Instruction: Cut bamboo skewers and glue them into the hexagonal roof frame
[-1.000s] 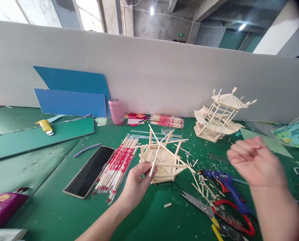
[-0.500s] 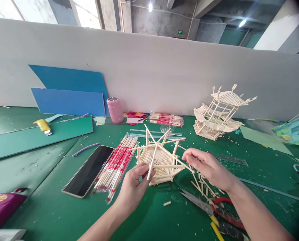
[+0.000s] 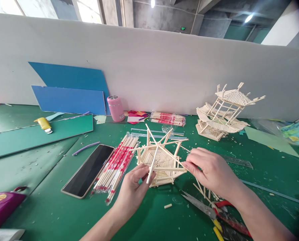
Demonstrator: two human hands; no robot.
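While we are looking down through the head camera, we are seeing two clear plastic packets holding chopsticks in red-and-white sleeves: the near packet (image 3: 116, 164) is lying on the green table (image 3: 51, 204) just beside a dark phone (image 3: 88, 170), and the far packet (image 3: 167, 119) is sitting near the grey partition (image 3: 149, 67). A pink lidded cup (image 3: 115, 108) is standing upright by the blue boards (image 3: 69, 90); we cannot tell what it is holding.

The hexagonal stick frame (image 3: 161, 162) is resting on the table in the middle, between our two hands. It is looking pale and unpainted: a flat floor of sticks laid in rings, short posts rising at the corners, and long sticks crossing above it like spokes, their ends jutting past the rim.

Our left hand (image 3: 133, 187) is curling its fingers around one slanting stick (image 3: 152, 165) at the frame's near edge, pinching it between thumb and fingertips. Our right hand (image 3: 210, 170) is closing its fingers at the frame's right corner, seemingly nipping a spoke end, though the fingertips are hiding the contact.

Loose stick offcuts (image 3: 202, 190) and scissors (image 3: 210, 211) are lying below the right wrist, and a finished stick pavilion (image 3: 225, 113) is standing well apart at the back right.
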